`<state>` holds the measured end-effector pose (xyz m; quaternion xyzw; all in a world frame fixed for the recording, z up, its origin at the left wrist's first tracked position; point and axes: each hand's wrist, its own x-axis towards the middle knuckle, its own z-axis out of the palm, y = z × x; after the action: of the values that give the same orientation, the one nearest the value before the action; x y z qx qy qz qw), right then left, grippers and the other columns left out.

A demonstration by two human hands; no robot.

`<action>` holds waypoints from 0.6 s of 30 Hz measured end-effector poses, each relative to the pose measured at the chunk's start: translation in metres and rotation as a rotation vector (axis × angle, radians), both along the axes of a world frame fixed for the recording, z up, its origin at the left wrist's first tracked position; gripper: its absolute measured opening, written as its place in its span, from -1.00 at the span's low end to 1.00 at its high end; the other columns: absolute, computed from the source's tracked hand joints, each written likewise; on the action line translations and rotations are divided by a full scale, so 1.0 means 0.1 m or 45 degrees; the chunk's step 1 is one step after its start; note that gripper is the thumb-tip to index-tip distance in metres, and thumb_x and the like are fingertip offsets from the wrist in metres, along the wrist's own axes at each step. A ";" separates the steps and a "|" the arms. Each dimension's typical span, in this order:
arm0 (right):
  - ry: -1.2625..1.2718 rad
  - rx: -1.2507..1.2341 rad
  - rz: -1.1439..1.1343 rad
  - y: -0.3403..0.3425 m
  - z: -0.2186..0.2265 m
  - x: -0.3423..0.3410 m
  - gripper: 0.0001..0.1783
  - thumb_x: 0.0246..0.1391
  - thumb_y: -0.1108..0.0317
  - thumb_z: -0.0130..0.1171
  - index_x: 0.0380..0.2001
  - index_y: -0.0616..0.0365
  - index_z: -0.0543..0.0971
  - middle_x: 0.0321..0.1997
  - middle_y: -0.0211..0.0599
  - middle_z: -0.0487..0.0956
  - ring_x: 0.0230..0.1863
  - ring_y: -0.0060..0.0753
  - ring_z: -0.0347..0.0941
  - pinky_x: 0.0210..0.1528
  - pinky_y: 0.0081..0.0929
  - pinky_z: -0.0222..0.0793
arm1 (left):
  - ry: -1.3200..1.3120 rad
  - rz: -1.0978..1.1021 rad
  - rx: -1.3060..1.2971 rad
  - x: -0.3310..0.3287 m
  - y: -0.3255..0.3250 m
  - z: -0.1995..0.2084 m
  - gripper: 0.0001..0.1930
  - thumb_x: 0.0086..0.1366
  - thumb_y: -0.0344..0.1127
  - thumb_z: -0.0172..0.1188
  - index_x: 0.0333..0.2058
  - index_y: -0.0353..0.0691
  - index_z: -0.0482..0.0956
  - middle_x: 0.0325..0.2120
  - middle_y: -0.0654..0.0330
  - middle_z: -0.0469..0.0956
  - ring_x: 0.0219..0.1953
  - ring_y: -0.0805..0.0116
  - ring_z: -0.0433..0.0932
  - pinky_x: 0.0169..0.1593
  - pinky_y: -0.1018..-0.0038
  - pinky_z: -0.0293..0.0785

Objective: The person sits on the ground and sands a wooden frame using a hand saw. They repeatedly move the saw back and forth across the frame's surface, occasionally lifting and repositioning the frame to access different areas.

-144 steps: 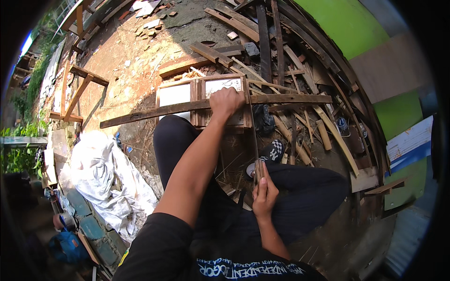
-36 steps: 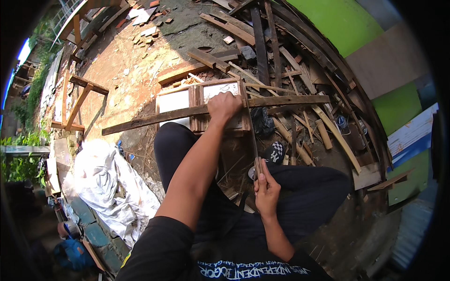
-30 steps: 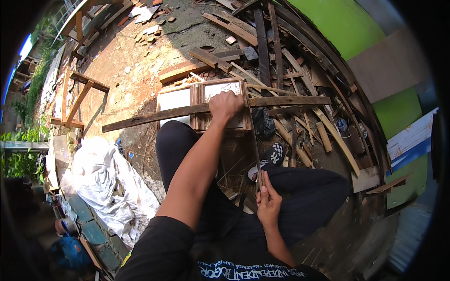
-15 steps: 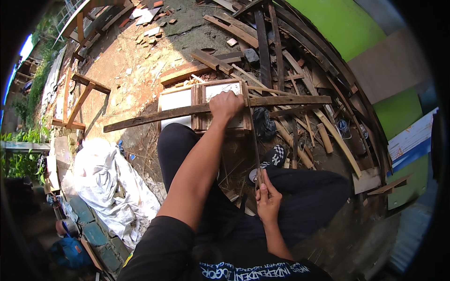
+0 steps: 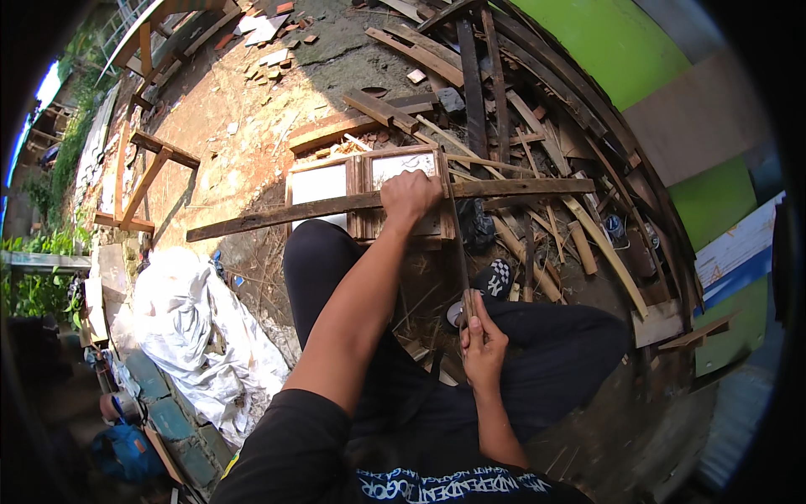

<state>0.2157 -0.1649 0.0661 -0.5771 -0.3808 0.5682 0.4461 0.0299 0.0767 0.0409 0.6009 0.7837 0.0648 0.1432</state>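
A long weathered wooden plank (image 5: 285,213) lies crosswise over a low panelled wooden frame (image 5: 362,181) with white insets. My left hand (image 5: 411,200) is closed over the plank near its middle, pressing it down on the frame. Just right of that hand, a thin saw (image 5: 461,252), seen almost edge-on, crosses the plank. My right hand (image 5: 484,349) grips the saw's near end, low between my legs. Its teeth cannot be made out, and the fingers mostly cover the handle.
A heap of loose boards (image 5: 495,92) fills the right side. Black plastic (image 5: 478,223) sits beside the frame. My shoe (image 5: 494,281) rests close to the saw. Left of me lies a white sheet (image 5: 197,328); a wooden trestle (image 5: 147,181) stands beyond it.
My right hand and the saw have moved very slightly forward. My left hand stays on the plank, and the whole view has shifted a little.
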 end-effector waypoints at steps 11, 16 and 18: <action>-0.108 0.069 0.000 -0.42 0.06 0.17 -0.55 0.42 0.29 -0.04 0.30 0.15 0.40 -0.54 -0.52 0.44 -0.56 -0.81 0.21 -0.58 -0.75 0.17 | 0.036 0.031 0.087 0.00 0.03 -0.06 -0.52 0.20 0.02 0.00 -0.45 -0.29 0.73 -0.45 -0.17 0.67 -0.37 -0.08 0.70 -0.22 0.12 0.61; -0.022 0.028 0.034 0.58 -0.08 -0.12 -0.56 0.42 0.28 -0.02 0.31 0.06 0.41 -0.58 -0.59 0.35 -0.59 -0.80 0.14 -0.59 -0.74 0.11 | 0.068 -0.002 0.119 0.04 -0.02 -0.10 -0.53 0.20 0.01 0.01 -0.47 -0.29 0.73 -0.48 -0.16 0.66 -0.41 -0.06 0.70 -0.26 0.14 0.61; -0.053 0.071 0.017 0.67 -0.13 -0.15 -0.56 0.42 0.28 -0.02 0.31 0.04 0.41 -0.58 -0.59 0.35 -0.60 -0.80 0.13 -0.59 -0.75 0.09 | 0.023 0.000 0.088 0.07 0.00 -0.13 -0.53 0.20 0.01 0.01 -0.46 -0.30 0.73 -0.47 -0.17 0.66 -0.40 -0.07 0.70 -0.25 0.12 0.60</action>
<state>0.2011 -0.0982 0.0535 -0.5737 -0.4095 0.5482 0.4501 0.0371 0.0766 0.0279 0.6062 0.7822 0.0865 0.1152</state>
